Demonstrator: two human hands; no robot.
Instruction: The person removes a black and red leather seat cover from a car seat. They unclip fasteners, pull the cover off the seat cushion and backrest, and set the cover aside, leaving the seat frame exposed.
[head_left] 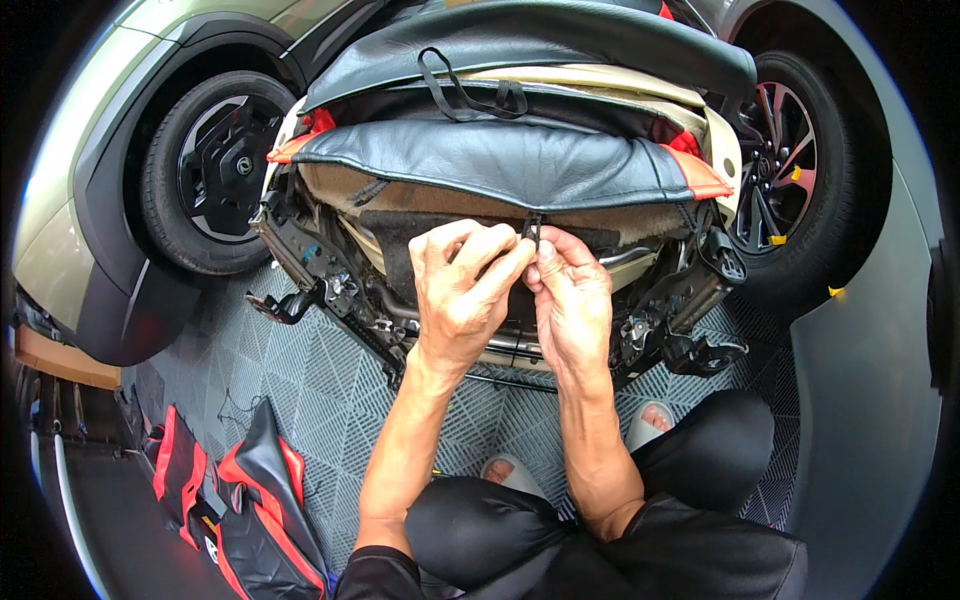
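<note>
A car seat stands before me with its underside and metal frame showing, and a black leather seat cover (480, 165) with orange-red corners is drawn over its edge. From the middle of the cover's hem hangs a small black strap with a buckle (533, 229). My left hand (465, 285) pinches this buckle from the left with its fingertips. On the other side my right hand (572, 295) grips it between thumb and fingers. Both hands meet just below the hem. The exact shape of the buckle is partly hidden by my fingers. A black cord loop (450, 85) lies higher up on the cover.
Metal seat rails (320, 275) jut out on both sides of the seat. Car wheels (225, 165) stand at left and right, beside body panels. Black and red covers (255, 510) lie on the grey tiled floor (330, 420) at lower left. My knees are close below.
</note>
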